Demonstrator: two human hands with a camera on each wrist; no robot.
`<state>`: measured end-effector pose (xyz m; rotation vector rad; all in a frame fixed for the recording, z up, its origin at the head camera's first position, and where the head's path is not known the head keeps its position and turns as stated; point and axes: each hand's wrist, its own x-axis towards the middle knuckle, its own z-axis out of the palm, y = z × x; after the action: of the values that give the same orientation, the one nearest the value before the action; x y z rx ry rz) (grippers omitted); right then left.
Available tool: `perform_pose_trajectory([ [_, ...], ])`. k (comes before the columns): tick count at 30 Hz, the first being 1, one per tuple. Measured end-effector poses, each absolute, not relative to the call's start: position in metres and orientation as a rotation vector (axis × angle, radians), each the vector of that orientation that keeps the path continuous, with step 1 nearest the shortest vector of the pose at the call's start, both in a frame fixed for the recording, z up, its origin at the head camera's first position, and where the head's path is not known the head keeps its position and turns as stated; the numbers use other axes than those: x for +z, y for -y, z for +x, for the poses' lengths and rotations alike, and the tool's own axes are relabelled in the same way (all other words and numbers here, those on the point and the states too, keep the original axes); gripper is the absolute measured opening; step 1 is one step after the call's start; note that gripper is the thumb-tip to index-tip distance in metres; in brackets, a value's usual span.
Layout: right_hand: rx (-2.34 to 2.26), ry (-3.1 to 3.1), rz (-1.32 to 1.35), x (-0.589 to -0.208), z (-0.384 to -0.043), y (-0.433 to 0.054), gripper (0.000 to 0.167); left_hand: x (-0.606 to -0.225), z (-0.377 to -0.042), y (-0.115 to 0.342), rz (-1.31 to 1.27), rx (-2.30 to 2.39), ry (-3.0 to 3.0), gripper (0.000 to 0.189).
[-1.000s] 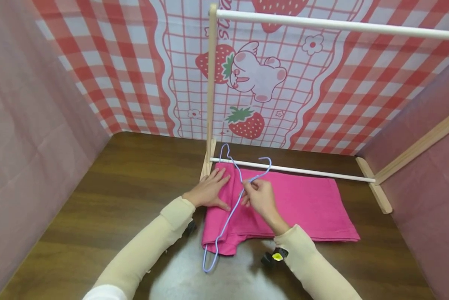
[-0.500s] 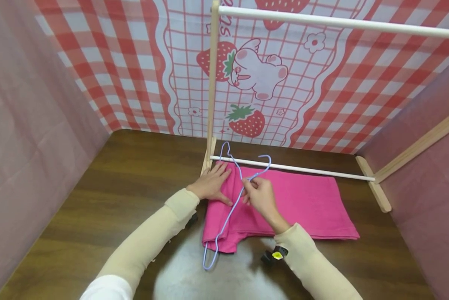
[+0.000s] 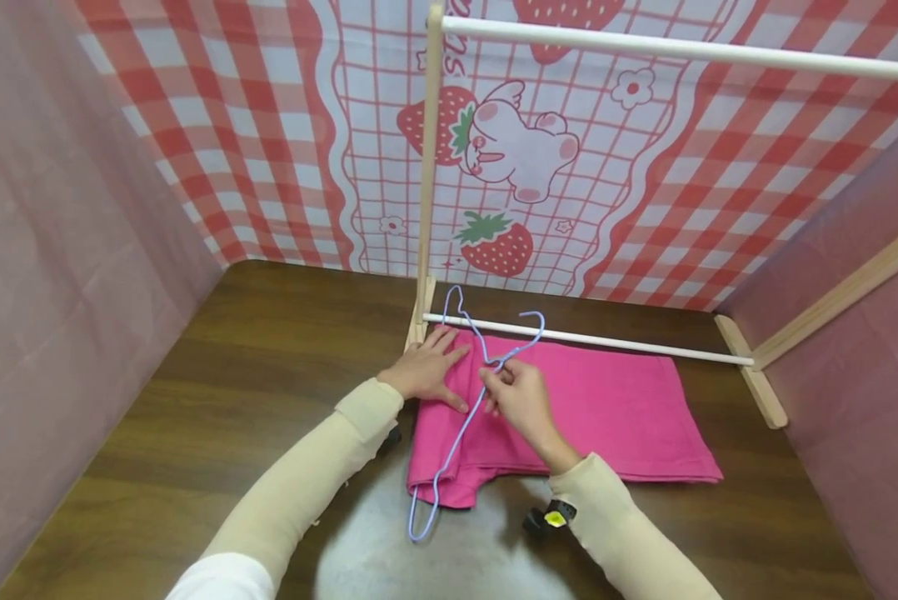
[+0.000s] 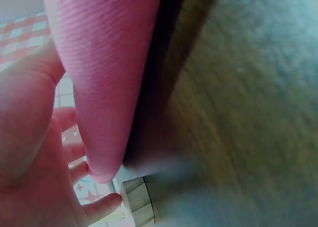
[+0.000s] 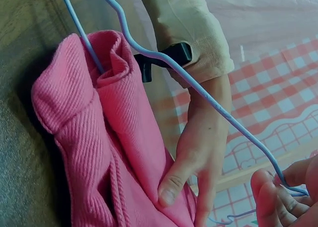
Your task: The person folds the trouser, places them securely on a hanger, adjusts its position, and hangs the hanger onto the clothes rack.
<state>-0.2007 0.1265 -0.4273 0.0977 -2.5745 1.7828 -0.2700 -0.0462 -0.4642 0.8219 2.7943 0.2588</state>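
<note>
Folded pink pants lie flat on the table, their left end turned over the bottom bar of a light-blue wire hanger. My left hand rests on the turned-over part with its fingers spread. In the left wrist view the rounded pink fold hides part of that hand. My right hand pinches the hanger just below its neck, fingertips together on the wire in the right wrist view. The hanger's hook points to the upper right, and one looped end sticks out from the fold towards me.
Behind the pants stands a rack with a wooden post, a white top rod and a white low rod. The hanger's far end reaches over the low rod. A strawberry-print cloth hangs at the back, with pink curtains at both sides.
My left hand has shifted slightly to the right over the fold. My right fingers sit a little lower on the hanger, below its neck. The pants lie as before.
</note>
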Motion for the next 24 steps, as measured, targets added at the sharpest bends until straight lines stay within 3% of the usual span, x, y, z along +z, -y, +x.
perform_pose_trajectory([
  [8, 1.677, 2.596, 0.191, -0.428, -0.192, -0.122, 0.018, -0.465, -0.263, 0.047, 0.835, 0.296, -2.795, 0.099],
  [11, 1.577, 2.645, 0.272, -0.428, -0.188, -0.119, 0.026, -0.466, -0.258, 0.049, 0.860, 0.364, -2.781, 0.092],
  [19, 1.247, 2.811, 0.465, -0.427, -0.179, -0.111, 0.033, -0.467, -0.250, 0.060, 0.879, 0.859, -2.823, 0.046],
  [24, 1.159, 2.761, 0.540, -0.430, -0.175, -0.107, 0.042, -0.464, -0.249, 0.066, 0.784, 1.116, -2.895, 0.030],
])
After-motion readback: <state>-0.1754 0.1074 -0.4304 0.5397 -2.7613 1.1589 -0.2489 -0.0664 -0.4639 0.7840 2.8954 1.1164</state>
